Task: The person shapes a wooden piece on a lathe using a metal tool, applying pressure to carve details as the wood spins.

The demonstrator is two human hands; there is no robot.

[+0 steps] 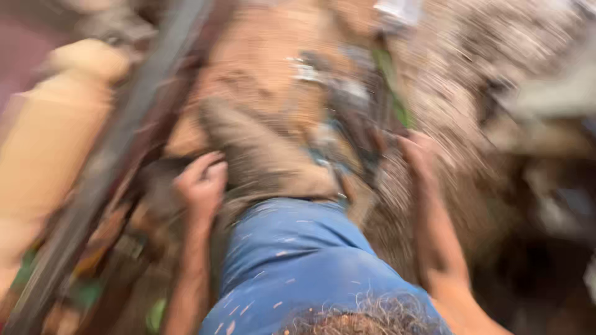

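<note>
Tan and heavily smeared, the view gives me little. A pale cylinder [56, 124] sits at nine o'clock beside a dark bar [124, 142] slanting up toward one o'clock. My left hand [202, 183] curls on a grey-brown block [261, 155], whose long axis runs from eleven to five o'clock. My right hand [419, 155], at three o'clock, rests beside gravel [484, 62]; its grasp I cannot tell. I judge the block could slip, held from one side only.

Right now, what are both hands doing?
Left hand: fingers curled on something dark; too blurred to tell what.
Right hand: reaching forward; grip cannot be told.
</note>
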